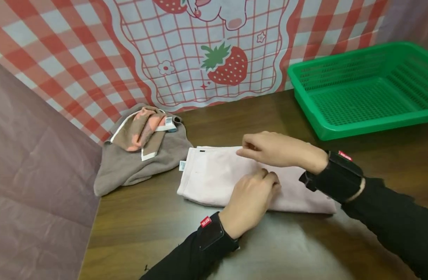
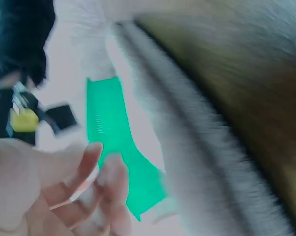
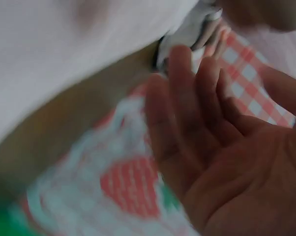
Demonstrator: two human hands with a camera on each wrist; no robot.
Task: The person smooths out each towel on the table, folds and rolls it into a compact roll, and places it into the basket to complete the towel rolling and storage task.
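A red-and-white checked cloth (image 1: 77, 58) with a printed strawberry (image 1: 228, 66) is hung along the far side, and a dark wooden table (image 1: 147, 225) is spread in front of it. At the far right of the table a green plastic basket (image 1: 361, 89) is set, nothing seen in it. At the far left, against the cloth, a brown towel (image 1: 137, 163) is heaped with a pink-patterned, white-edged piece on top.

In the middle of the table, nearer than the heap, a folded pale pink towel (image 1: 214, 175) is laid flat — its white tag is shown at the left edge, just beside the brown towel. The left hand (image 1: 250, 200) is rested on the near edge of the pink towel, fingers curled loosely downward; whether the cloth is pinched cannot be told. The right hand (image 1: 280, 149) is held just above the far part of the towel, fingers relaxed and slightly bent — nothing is gripped, as its open palm (image 3: 241, 162) in the right wrist view confirms. Both wrist views are blurred.
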